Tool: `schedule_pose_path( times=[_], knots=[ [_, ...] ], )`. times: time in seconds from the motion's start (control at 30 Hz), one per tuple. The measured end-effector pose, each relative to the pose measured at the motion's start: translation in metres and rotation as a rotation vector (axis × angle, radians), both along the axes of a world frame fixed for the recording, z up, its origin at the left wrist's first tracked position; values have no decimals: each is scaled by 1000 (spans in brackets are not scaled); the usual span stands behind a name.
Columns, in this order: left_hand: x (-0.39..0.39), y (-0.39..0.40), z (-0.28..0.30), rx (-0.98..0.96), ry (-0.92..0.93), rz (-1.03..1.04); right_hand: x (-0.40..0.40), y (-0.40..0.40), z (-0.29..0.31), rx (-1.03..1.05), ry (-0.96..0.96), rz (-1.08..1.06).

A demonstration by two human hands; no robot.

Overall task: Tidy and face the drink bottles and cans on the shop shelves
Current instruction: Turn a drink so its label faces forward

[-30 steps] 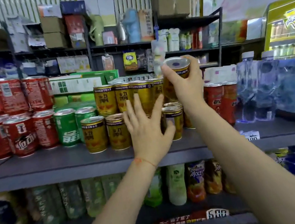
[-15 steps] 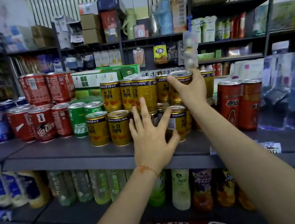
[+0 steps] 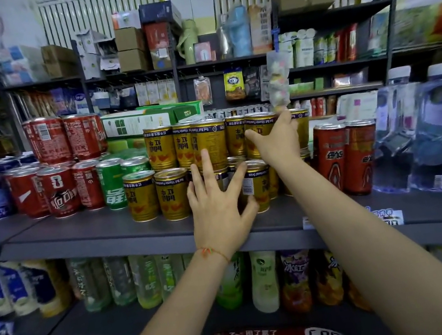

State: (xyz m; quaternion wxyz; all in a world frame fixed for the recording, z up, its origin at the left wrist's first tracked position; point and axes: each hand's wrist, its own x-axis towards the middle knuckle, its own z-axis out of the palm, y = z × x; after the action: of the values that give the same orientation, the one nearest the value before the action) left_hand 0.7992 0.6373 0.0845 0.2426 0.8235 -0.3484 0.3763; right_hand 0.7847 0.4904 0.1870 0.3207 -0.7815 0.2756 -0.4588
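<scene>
Gold energy-drink cans stand two tiers high on the grey shelf point(image 3: 84, 234). My right hand point(image 3: 275, 143) grips a gold can point(image 3: 258, 128) that sits in the upper tier, level with its neighbours. My left hand point(image 3: 219, 205) is spread with straight fingers against the lower-tier cans, its thumb beside a gold can with a barcode label point(image 3: 256, 186). Two more gold cans point(image 3: 157, 197) stand at the front left of the stack.
Red cola cans point(image 3: 61, 191) and green cans point(image 3: 112, 182) stand to the left, tall red cans point(image 3: 347, 158) and water bottles point(image 3: 424, 133) to the right. Bottled drinks point(image 3: 264, 283) fill the shelf below. Boxes and packets crowd the racks behind.
My right hand has lowered the raised gold can into the upper tier. My left hand stays spread against the lower cans. The view has shifted left.
</scene>
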Motion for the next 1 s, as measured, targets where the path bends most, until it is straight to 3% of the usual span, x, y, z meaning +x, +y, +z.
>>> schedule_pose_path(
  times=[0.07, 0.13, 0.2, 0.3, 0.4, 0.47, 0.67, 1.0],
  knots=[
    [0, 1, -1, -2, 3, -8, -6, 8, 0, -137, -7, -134],
    [0, 2, 0, -26, 3, -24, -14, 21, 3, -344, -141, -197],
    [-1, 4, 1, -40, -20, -36, -14, 34, 10, -403, -204, 11],
    [3, 10, 5, -61, -106, 14, -7, 50, 19, -265, -3, 297],
    [14, 20, 5, -149, -84, 66, 3, 59, 22, -239, 171, 331],
    [17, 21, 4, -158, -69, 76, 7, 60, 23, -266, 178, 299],
    [17, 19, 2, -149, -70, 83, 3, 58, 28, -303, -61, 142],
    [20, 20, 0, -141, -63, 64, 18, 54, 27, -484, 195, -29]
  ],
)
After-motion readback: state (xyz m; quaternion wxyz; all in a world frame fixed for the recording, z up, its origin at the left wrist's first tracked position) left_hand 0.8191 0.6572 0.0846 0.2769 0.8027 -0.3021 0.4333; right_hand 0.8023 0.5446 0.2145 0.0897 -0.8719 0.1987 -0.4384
